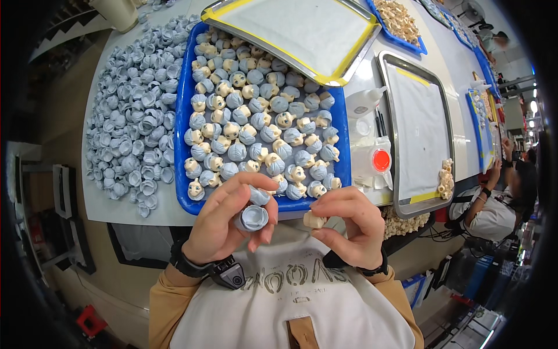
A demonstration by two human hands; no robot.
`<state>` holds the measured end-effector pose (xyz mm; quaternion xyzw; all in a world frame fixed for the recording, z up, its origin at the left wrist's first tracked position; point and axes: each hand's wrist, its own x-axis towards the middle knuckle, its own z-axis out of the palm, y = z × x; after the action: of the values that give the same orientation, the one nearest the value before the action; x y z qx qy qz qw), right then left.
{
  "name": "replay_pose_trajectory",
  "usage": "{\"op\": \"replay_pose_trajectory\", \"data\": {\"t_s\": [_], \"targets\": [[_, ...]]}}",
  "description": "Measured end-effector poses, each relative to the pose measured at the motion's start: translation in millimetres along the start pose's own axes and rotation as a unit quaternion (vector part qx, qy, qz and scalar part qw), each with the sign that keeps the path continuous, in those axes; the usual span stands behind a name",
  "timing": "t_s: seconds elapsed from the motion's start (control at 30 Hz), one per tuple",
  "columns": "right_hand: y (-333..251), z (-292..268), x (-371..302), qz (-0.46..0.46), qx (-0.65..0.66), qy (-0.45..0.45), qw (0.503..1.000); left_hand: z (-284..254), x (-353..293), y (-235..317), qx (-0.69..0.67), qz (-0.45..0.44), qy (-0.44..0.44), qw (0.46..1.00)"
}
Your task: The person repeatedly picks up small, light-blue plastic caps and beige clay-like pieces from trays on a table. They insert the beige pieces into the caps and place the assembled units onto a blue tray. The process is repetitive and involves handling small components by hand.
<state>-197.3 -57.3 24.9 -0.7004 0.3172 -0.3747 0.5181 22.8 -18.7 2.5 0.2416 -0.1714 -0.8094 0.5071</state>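
Over the table's front edge, my left hand (216,224) is closed around a hollow grey-blue doll hair shell (254,218), its round opening facing up. A second grey-blue piece (259,196) shows between the thumb and fingers of that hand. To the right, my right hand (353,224) pinches a small cream doll face part (314,220) between thumb and fingertips, apart from the shell. Just beyond both hands lies a blue tray (181,134) full of doll heads (237,115) with grey-blue hair and cream faces. Loose hair shells (135,110) are heaped left of it.
A taped metal tray (290,29) overlaps the blue tray's far end. Another metal tray (421,125) stands right, cream parts (446,180) on its edge. Between are a white squeeze bottle (366,100) and a red-capped container (381,160). A co-worker (491,212) sits far right.
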Motion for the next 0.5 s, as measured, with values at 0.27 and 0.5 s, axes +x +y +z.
{"op": "replay_pose_trajectory", "data": {"t_s": [0.27, 0.5], "targets": [[-8.9, 8.9, 7.9, -0.116, -0.011, -0.021, 0.993, 2.1, 0.7, 0.3, 0.014, -0.015, -0.006, 1.0], [-7.2, 18.9, 13.6, -0.157, -0.034, -0.027, 0.987, 3.5, -0.7, -1.7, 0.038, -0.002, 0.008, 0.999]]}}
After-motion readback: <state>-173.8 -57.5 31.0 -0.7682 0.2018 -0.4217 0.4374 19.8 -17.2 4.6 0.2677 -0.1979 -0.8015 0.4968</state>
